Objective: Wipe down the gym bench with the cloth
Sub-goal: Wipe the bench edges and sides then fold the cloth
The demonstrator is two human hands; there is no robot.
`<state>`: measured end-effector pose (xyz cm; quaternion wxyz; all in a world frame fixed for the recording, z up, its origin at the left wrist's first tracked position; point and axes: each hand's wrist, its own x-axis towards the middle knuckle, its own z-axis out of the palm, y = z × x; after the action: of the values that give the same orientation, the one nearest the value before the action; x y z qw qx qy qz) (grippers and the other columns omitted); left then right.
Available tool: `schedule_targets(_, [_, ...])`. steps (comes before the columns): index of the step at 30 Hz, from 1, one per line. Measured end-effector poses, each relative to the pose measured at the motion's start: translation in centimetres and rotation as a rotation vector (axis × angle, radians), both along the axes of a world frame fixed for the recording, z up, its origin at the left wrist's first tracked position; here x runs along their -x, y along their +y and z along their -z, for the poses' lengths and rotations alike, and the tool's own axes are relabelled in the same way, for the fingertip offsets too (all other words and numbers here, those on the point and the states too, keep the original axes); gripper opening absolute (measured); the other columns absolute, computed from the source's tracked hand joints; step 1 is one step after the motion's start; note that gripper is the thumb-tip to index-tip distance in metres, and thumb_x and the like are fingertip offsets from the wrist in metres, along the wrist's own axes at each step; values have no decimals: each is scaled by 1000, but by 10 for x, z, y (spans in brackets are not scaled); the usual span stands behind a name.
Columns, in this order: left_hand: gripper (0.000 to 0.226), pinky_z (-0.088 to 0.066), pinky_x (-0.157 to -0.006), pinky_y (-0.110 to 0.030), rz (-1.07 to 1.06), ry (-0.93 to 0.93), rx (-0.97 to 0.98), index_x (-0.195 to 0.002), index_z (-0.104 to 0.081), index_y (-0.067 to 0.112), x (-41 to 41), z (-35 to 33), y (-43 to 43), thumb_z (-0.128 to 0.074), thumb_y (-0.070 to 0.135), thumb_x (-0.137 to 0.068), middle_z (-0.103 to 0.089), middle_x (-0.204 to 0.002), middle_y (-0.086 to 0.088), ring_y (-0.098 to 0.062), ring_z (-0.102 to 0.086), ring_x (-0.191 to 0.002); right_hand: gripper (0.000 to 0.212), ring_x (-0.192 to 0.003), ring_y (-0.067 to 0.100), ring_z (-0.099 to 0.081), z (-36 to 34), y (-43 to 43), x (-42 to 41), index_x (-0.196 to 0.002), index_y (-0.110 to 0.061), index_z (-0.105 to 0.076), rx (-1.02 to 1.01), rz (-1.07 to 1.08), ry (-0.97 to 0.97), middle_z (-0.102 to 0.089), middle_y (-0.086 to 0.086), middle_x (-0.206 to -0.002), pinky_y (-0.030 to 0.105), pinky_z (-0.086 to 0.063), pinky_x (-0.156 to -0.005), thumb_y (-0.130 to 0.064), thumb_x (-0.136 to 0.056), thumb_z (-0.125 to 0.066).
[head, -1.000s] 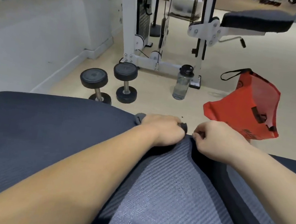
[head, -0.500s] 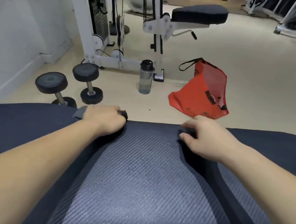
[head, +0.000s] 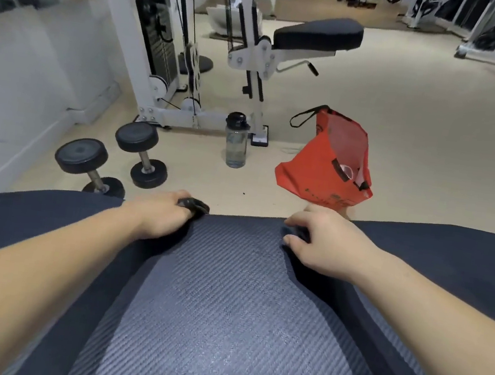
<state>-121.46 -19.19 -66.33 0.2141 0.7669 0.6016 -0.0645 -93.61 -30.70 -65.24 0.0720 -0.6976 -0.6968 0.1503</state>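
A dark navy gym bench pad (head: 30, 221) runs across the view from left to right. A grey ribbed cloth (head: 234, 305) lies spread flat over its middle, reaching from the far edge to the near edge. At the far edge of the pad my left hand (head: 164, 214) grips a bunched corner of the cloth. My right hand (head: 323, 244) pinches the cloth's other far corner with curled fingers. The two hands sit about a cloth's width apart.
On the beige floor beyond the bench stand two black dumbbells (head: 86, 159), a clear water bottle (head: 236, 141) and an orange bag (head: 327, 166). A white cable machine (head: 172, 83) with a black padded seat (head: 318, 36) stands farther back. A pale wall runs along the left.
My hands, close together at the far edge a second ago, have drawn apart sideways. The cloth is now stretched wide across the pad.
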Motion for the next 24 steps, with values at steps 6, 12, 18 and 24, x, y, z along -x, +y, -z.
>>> schedule_targets(6, [42, -37, -96, -41, 15, 59, -149, -128, -58, 27, -109, 18, -35, -39, 42, -93, -61, -139, -12, -35, -54, -128, 30, -114, 24, -60, -2, 3, -6, -117, -27, -72, -16, -37, 21, -63, -1, -115, 43, -51, -97, -42, -92, -64])
schedule_targets(12, [61, -22, -123, -38, 316, -131, -133, -156, -32, 38, -125, 19, -51, -45, 40, -96, -38, -163, 7, -21, -35, -149, 25, -110, 17, -61, -10, -12, -44, -112, -31, -73, 19, -1, 70, -62, -9, -112, 40, -52, -97, -42, -90, -68])
schedule_targets(18, [37, -42, -107, -37, 124, -13, -134, -136, -51, 42, -74, 15, -28, -44, 43, -100, -60, -145, 3, -25, -55, -131, 36, -118, 16, -61, -10, -63, -130, -124, -25, -71, 18, 264, 63, -65, -7, -124, 35, -50, -101, -42, -92, -67])
schedule_targets(24, [46, -45, -104, -41, 37, 90, -181, -124, -58, 32, -155, 19, -38, -35, 55, -92, -63, -139, -8, -33, -58, -123, 33, -115, 18, -60, -3, -77, -181, -115, -31, -73, -1, 362, 62, -60, -10, -111, 42, -54, -97, -50, -89, -66])
